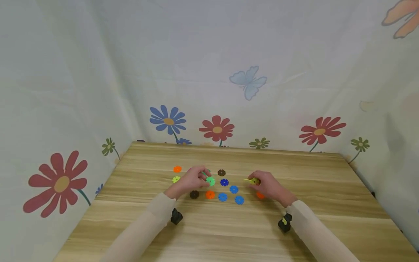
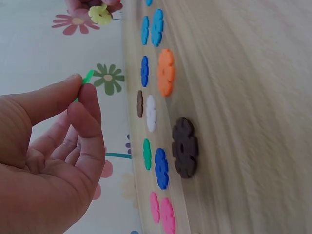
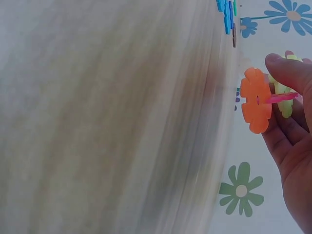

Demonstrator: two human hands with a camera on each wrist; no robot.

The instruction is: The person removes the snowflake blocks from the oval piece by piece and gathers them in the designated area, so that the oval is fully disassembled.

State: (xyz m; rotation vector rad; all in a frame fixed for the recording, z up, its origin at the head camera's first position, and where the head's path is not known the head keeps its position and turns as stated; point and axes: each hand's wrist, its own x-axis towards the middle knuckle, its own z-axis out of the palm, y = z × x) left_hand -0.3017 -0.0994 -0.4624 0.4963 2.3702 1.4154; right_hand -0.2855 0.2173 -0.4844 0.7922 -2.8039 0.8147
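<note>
- Wooden table (image 1: 327, 189), pale striped grain, walled round by a flower-printed cloth backdrop (image 1: 98, 91).
- Loose flat plastic flower-shaped discs on the table, left to right: orange disc (image 1: 177, 169), yellow-green disc (image 1: 176, 179), dark brown disc (image 1: 194, 194), a second orange disc (image 1: 210, 195), a cluster of blue discs (image 1: 234, 189).
- Left hand (image 1: 193, 179): thumb and forefinger pinch a bright green plastic flower disc (image 1: 210, 181), held edge-up just above the table; the left wrist view shows only its green rim (image 2: 87, 77) past the fingertips.
- Right hand (image 1: 266, 185): fingers curled round a small joined piece, an orange flower disc (image 3: 256, 100) slotted onto a pink disc (image 3: 282, 97) with a yellow-green disc (image 3: 282, 95) behind.
- Key relation: the green disc lies left of the joined piece, hands apart, blue discs between and below them. Each part is already in its own hand; the joined piece's stack axis runs roughly toward the left hand.
</note>
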